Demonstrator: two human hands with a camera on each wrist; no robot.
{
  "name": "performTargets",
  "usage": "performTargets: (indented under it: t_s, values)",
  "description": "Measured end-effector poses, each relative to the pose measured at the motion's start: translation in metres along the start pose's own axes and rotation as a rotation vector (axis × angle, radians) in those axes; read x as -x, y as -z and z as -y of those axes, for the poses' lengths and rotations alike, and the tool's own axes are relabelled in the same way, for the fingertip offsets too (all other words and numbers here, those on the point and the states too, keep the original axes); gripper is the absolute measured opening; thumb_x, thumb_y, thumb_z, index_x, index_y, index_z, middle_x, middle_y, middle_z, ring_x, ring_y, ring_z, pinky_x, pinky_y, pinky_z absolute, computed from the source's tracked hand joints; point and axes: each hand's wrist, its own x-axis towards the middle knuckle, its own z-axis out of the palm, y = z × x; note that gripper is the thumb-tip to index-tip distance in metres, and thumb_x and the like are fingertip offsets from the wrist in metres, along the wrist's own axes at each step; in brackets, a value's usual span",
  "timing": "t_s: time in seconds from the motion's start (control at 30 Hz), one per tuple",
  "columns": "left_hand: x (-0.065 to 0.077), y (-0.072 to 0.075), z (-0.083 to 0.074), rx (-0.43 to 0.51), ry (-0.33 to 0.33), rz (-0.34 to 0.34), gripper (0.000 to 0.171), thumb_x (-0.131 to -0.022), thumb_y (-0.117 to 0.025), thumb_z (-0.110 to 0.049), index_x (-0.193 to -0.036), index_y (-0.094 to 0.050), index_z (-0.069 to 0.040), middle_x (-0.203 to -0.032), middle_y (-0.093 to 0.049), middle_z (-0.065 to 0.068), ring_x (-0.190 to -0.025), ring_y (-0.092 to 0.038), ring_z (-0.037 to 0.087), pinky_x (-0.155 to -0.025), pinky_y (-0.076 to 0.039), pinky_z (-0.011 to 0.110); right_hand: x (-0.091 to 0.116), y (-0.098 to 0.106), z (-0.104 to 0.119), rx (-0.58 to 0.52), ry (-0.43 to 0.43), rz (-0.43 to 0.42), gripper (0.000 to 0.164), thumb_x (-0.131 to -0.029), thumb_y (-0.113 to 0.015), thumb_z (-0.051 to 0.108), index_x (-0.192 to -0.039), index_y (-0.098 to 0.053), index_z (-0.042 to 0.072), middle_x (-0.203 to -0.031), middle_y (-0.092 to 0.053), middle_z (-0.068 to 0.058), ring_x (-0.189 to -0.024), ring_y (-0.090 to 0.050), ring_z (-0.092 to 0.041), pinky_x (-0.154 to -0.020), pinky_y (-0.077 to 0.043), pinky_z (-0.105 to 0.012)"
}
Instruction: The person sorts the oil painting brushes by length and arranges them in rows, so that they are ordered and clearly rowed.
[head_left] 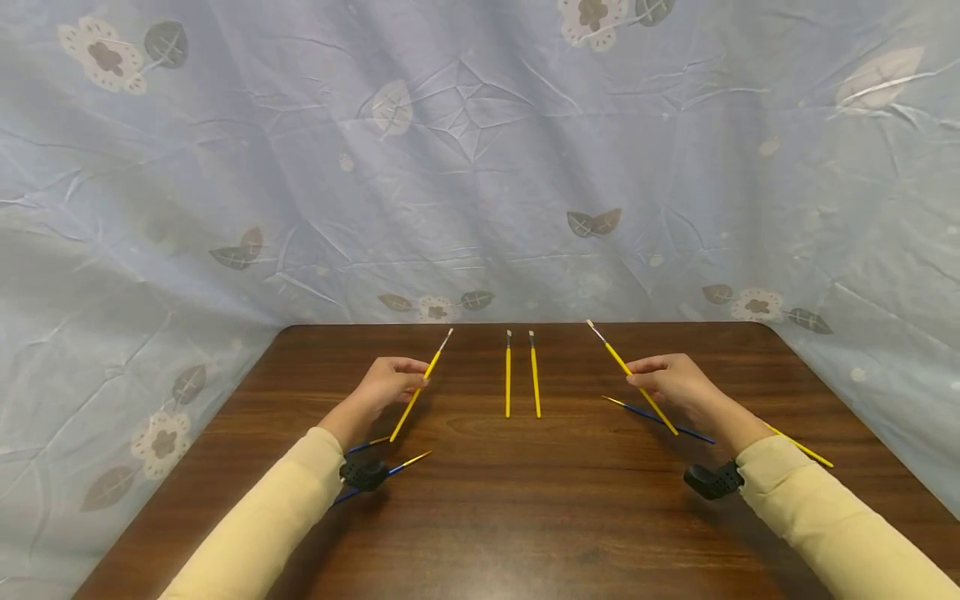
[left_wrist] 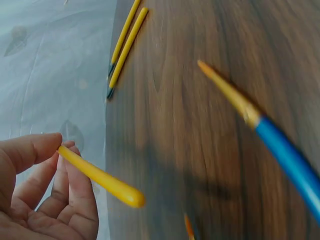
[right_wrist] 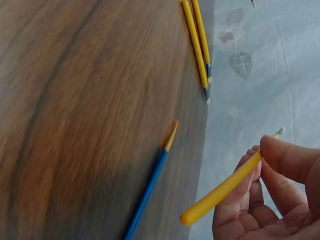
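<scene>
Tightly pinched between thumb and fingers of the left hand (head_left: 390,383): the left yellow brush (head_left: 408,408), situated to the left of the middle pair of yellow brushes (head_left: 507,383), raised over the table (head_left: 480,500), tilted, with the pale bristles upward and leaning toward the pair. To the right of the pair, almost as in a mirror: the right yellow brush (head_left: 656,408), grasped in the same manner by thumb and fingers of the right hand (head_left: 675,382), also raised and tilted, also with the bristles up and inclined toward the pair. In the pair itself, two brushes laid flat on the dark wood, near to each other without touching, with bristles toward the far edge. Right of the pair, behind the right yellow brush in the head view, one single blue brush (head_left: 693,433) with golden tip; still farther right of the pair, the outer yellow brush (head_left: 802,447), partly hidden by the wrist. Left of the pair and nearer, two blue brushes (head_left: 399,468), partly covered by the left wrist and its black device (head_left: 363,475). Beyond the pair, past the table edge, a grey-blue cloth (head_left: 480,167) with flowers and leaves.
</scene>
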Motion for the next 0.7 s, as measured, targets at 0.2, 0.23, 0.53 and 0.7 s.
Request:
performTargets:
  t_s: [0.2,0.23,0.53,0.7]
  values:
    - [-0.014,-0.019,-0.001,0.052,-0.003,-0.043,0.031,-0.088,-0.068,0.0,-0.118,-0.064,0.007,-0.099,-0.07,0.015,-0.089,-0.065,0.028,-0.07,-0.056,0.032,-0.017,-0.014,0.005,-0.014,-0.007,-0.032,0.046,-0.094,-0.066,0.017,-0.132,-0.054,-0.007,-0.124,-0.06,-0.022,-0.116,-0.054,-0.04,-0.089,-0.053,-0.042]
    - [-0.015,-0.022,-0.002,0.061,0.0,-0.048,0.031,-0.088,-0.068,0.0,-0.118,-0.065,0.007,-0.098,-0.07,0.014,-0.088,-0.065,0.028,-0.069,-0.056,0.031,-0.02,-0.016,0.006,-0.019,-0.008,-0.036,0.046,-0.094,-0.066,0.016,-0.132,-0.054,-0.007,-0.124,-0.06,-0.022,-0.116,-0.054,-0.04,-0.089,-0.052,-0.043]
    - [-0.026,-0.044,-0.009,0.111,0.051,-0.102,0.028,-0.085,-0.072,0.0,-0.112,-0.069,0.003,-0.099,-0.07,0.013,-0.079,-0.062,0.018,-0.065,-0.056,0.029,-0.04,-0.043,0.016,-0.051,-0.025,-0.064,0.043,-0.095,-0.064,0.01,-0.131,-0.054,-0.01,-0.121,-0.062,-0.023,-0.115,-0.056,-0.04,-0.088,-0.054,-0.043]
    - [-0.034,-0.053,-0.011,0.135,0.085,-0.158,0.027,-0.082,-0.074,0.003,-0.108,-0.07,0.003,-0.096,-0.068,0.012,-0.073,-0.058,0.015,-0.06,-0.054,0.026,-0.048,-0.058,0.02,-0.05,-0.042,-0.077,0.04,-0.094,-0.065,0.009,-0.128,-0.056,-0.01,-0.121,-0.06,-0.024,-0.11,-0.06,-0.038,-0.084,-0.055,-0.041]
